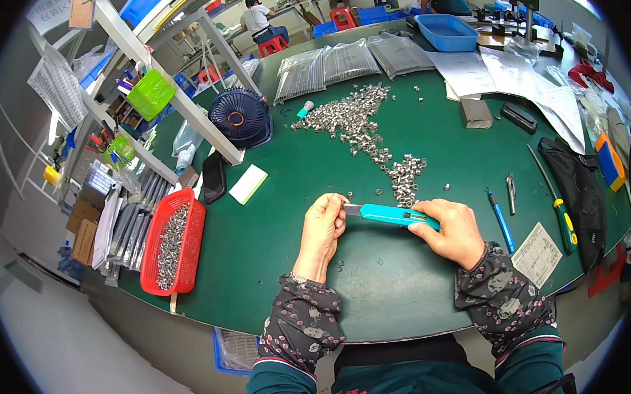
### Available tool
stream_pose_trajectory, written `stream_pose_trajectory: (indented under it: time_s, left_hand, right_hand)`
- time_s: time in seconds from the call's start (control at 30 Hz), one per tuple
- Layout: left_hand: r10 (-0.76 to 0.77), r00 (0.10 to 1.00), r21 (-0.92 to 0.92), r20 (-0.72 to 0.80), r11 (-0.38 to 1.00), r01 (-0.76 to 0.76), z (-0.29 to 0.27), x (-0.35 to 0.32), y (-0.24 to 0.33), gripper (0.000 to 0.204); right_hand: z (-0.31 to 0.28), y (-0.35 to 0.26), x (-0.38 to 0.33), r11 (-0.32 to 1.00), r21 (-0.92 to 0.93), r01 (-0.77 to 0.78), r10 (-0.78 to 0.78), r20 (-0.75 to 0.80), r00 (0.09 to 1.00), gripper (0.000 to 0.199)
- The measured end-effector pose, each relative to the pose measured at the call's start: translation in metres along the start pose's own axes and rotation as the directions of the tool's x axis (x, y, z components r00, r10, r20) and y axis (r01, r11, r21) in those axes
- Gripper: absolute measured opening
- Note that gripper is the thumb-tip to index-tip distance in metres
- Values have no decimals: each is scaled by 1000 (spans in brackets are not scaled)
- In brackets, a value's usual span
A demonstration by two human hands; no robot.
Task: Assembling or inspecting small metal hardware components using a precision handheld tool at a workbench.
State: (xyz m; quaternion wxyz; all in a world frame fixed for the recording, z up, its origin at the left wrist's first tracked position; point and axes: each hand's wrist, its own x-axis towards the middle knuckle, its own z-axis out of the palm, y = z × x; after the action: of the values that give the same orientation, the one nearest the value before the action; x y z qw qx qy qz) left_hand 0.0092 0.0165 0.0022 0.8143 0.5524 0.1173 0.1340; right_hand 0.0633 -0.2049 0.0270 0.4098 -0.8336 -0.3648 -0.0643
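A teal box cutter [388, 214] lies in the grip of my right hand [451, 227], its blade out and pointing left. The blade tip touches or nearly touches the fingertips of my left hand [323, 225], which pinch a small metal ring [343, 202], mostly hidden by the fingers. Just beyond the cutter sits a small heap of short metal rings [405, 178]. A larger pile of the same rings [350, 117] spreads farther back on the green table [293, 169]. Several loose rings and tiny shavings lie around my hands.
At the left edge a red basket [201, 235] holds many metal pieces, near a black phone [214, 177] and a blue fan [240, 117]. To the right lie a blue pen [501, 219], a green-yellow screwdriver [563, 220] and a paper slip [537, 255]. Bagged rods [351, 61] line the back.
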Motion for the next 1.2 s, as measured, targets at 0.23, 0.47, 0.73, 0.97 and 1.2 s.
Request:
stream_pose_trajectory:
  time_s: [0.23, 0.47, 0.73, 0.97, 1.2]
  left_hand:
    - [-19, 1000, 36, 2, 999, 19, 1, 0, 2, 24]
    - [-71, 997, 39, -36, 997, 72, 2, -1, 5, 28]
    - [-111, 993, 40, -45, 993, 113, 4, -1, 7, 28]
    - [-206, 978, -36, 29, 978, 207, -1, 0, 8, 29]
    - [-121, 987, -170, 102, 976, 137, 7, -5, 11, 28]
  right_hand:
    - [0, 0, -1, 996, -67, 55, -58, -42, 997, 25]
    - [0, 0, -1, 993, -90, 82, -86, -46, 995, 25]
    - [0, 2, 0, 992, -72, 104, -106, -34, 994, 24]
    - [-4, -3, 4, 942, -209, 263, -288, -95, 953, 24]
    - [0, 5, 2, 991, 17, 131, -127, -147, 981, 24]
